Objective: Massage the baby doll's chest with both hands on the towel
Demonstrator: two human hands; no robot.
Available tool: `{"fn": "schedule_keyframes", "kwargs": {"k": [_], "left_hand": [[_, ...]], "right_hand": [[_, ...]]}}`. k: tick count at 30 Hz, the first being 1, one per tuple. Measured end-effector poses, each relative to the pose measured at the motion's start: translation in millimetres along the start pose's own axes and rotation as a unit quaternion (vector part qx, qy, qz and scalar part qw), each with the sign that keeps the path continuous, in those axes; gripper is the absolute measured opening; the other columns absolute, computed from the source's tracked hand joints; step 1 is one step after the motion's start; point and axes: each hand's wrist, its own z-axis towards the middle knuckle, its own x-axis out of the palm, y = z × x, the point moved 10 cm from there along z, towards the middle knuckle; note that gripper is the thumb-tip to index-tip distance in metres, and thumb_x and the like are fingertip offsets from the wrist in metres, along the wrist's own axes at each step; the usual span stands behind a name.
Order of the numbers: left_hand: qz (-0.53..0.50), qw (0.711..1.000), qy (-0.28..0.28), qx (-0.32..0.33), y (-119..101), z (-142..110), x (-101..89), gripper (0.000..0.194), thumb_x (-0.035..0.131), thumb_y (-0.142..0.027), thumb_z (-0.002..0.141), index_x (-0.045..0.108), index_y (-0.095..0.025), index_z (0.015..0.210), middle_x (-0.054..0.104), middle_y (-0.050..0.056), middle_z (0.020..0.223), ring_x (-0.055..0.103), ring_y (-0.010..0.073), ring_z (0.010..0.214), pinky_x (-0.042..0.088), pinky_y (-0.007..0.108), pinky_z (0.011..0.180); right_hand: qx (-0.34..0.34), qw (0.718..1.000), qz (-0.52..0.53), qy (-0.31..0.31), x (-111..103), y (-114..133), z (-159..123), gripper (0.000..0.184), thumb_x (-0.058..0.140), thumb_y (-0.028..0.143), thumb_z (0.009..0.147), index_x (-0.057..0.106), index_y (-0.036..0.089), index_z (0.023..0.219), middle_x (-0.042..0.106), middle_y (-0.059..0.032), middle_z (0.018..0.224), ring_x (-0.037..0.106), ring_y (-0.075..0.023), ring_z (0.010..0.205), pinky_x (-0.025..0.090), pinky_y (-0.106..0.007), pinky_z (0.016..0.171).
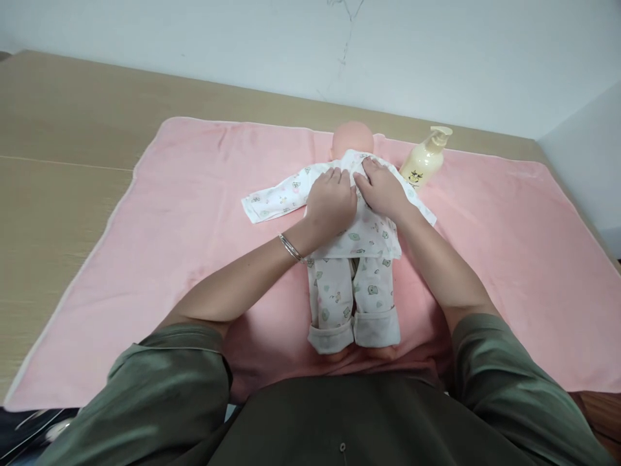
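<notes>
A doll in a white printed long-sleeved shirt (371, 233) and matching trousers (334, 298) lies on a pink blanket (194, 213). Its smooth head (353, 138) points toward the wall, with no facial features showing. My left hand (332, 200) rests on the upper part of the shirt, fingers extended over the cloth and its thumb mostly hidden. Beside it, my right hand (383, 188) lies on the shirt near the collar, thumb and fingers apart. Both hands touch the fabric. The trouser cuffs are turned up, and the feet peek out below them.
A pale yellow pump bottle (425, 158) stands on the blanket, just right of the doll's shoulder. Under the blanket is a wooden table (72, 129), its far edge against a white wall (242, 45) with a crack. Another wall section rises at the right.
</notes>
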Motion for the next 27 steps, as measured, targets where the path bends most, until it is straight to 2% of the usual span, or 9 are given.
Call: {"fn": "schedule_keyframes", "kwargs": {"k": [2,4,8,11,14,17,21,27], "left_hand": [[-0.005,1.000,0.007,0.001,-2.7,-0.8,-2.6,0.042,0.033,-0.022,0.094,0.062,-0.007,0.120,0.066,0.020,0.128,0.057,0.0328,0.129,0.042,0.050,0.113],[-0.016,0.999,0.024,-0.019,6.0,4.7,-3.0,0.039,0.033,-0.022,0.094,0.065,-0.011,0.113,0.069,0.017,0.124,0.061,0.0314,0.123,0.047,0.048,0.109],[-0.043,0.997,0.048,-0.039,24.7,18.8,1.3,0.040,0.035,-0.025,0.095,0.062,-0.011,0.120,0.063,0.015,0.136,0.056,0.0296,0.131,0.043,0.046,0.115],[-0.029,0.998,0.033,-0.036,24.0,18.0,2.2,0.043,0.035,-0.024,0.095,0.059,-0.008,0.126,0.061,0.017,0.139,0.052,0.0298,0.136,0.039,0.046,0.118],[-0.006,1.000,0.013,-0.016,10.4,8.6,-0.1,0.042,0.033,-0.022,0.095,0.063,-0.006,0.120,0.066,0.020,0.130,0.057,0.0305,0.130,0.040,0.046,0.116],[-0.025,1.000,-0.006,0.010,0.9,2.8,-3.4,0.041,0.033,-0.021,0.094,0.067,-0.011,0.114,0.068,0.015,0.128,0.058,0.0288,0.129,0.041,0.048,0.117],[-0.102,0.995,-0.002,-0.020,17.3,9.4,1.5,0.039,0.040,-0.021,0.089,0.067,-0.018,0.118,0.064,0.007,0.137,0.053,0.0251,0.136,0.041,0.046,0.119],[-0.132,0.991,-0.010,-0.017,30.1,17.3,14.5,0.043,0.039,-0.024,0.093,0.060,-0.012,0.128,0.058,0.015,0.143,0.044,0.0287,0.143,0.029,0.049,0.124]], "right_hand": [[0.007,1.000,-0.024,0.000,0.2,2.6,-2.6,0.054,0.028,0.032,0.098,0.047,0.000,0.137,0.053,-0.0217,0.146,0.043,-0.0327,0.141,0.035,-0.050,0.118],[0.006,0.999,-0.047,-0.003,-1.1,12.2,-11.1,0.051,0.029,0.028,0.098,0.050,-0.001,0.134,0.057,-0.0236,0.141,0.048,-0.0336,0.137,0.037,-0.048,0.115],[-0.028,0.998,-0.061,-0.016,-3.6,33.0,-25.8,0.045,0.030,0.022,0.097,0.056,0.002,0.127,0.062,-0.0233,0.133,0.054,-0.0343,0.130,0.041,-0.049,0.111],[-0.027,0.999,-0.034,-0.017,-2.0,26.7,-20.7,0.046,0.030,0.025,0.098,0.056,0.003,0.129,0.060,-0.0217,0.138,0.051,-0.0335,0.134,0.040,-0.050,0.113],[-0.005,1.000,-0.007,-0.015,0.2,8.0,-7.3,0.050,0.031,0.031,0.100,0.051,0.001,0.134,0.052,-0.0228,0.147,0.044,-0.0321,0.141,0.037,-0.048,0.117],[0.006,1.000,-0.001,-0.016,1.4,-1.8,0.9,0.052,0.030,0.034,0.101,0.051,-0.001,0.134,0.051,-0.0239,0.147,0.044,-0.0318,0.142,0.036,-0.048,0.118],[0.007,0.999,-0.028,-0.027,2.8,6.8,-6.1,0.055,0.031,0.028,0.099,0.044,-0.006,0.140,0.050,-0.0260,0.147,0.042,-0.0332,0.143,0.033,-0.047,0.120],[-0.020,0.998,-0.050,-0.030,2.5,29.4,-23.3,0.055,0.030,0.019,0.094,0.047,-0.006,0.139,0.053,-0.0255,0.145,0.046,-0.0323,0.141,0.035,-0.050,0.119]]}}
